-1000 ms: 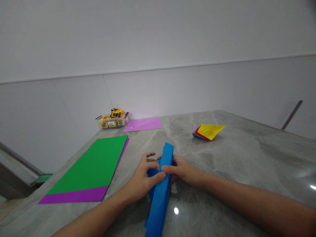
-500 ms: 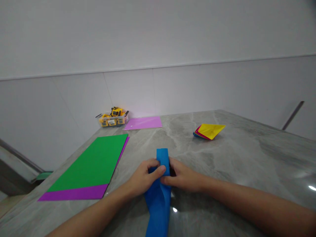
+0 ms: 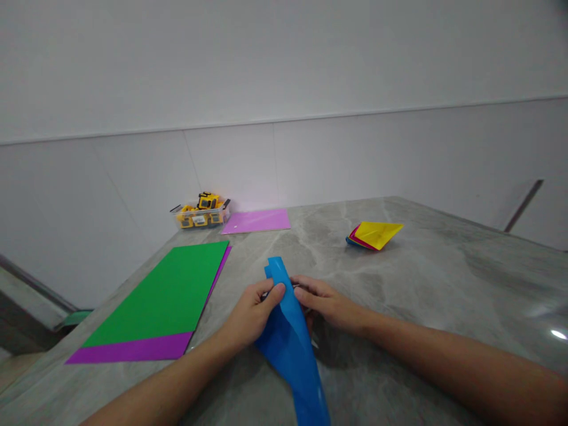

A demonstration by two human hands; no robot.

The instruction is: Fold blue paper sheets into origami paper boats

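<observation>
A long strip of folded blue paper (image 3: 295, 361) runs from the near edge of the view up between my hands, its narrow folded top end tilted to the left. My left hand (image 3: 254, 305) pinches it below that end, thumb on the front face. On the other side, my right hand (image 3: 326, 303) has thumb and fingers pressed together at the strip's right edge. The fingertips behind the paper are partly hidden.
Left of my hands lie a green sheet (image 3: 164, 296) and a purple sheet (image 3: 133, 350) under it. Pink sheets (image 3: 257, 220) and a clear box of yellow toy vehicles (image 3: 200, 216) stand farther back. Folded yellow, red and blue paper (image 3: 377, 235) rests at the right on the grey marbled table (image 3: 435, 284).
The blue paper has tilted, its top end going left and its lower end swinging right. My right thumb has moved off the front face to the right edge.
</observation>
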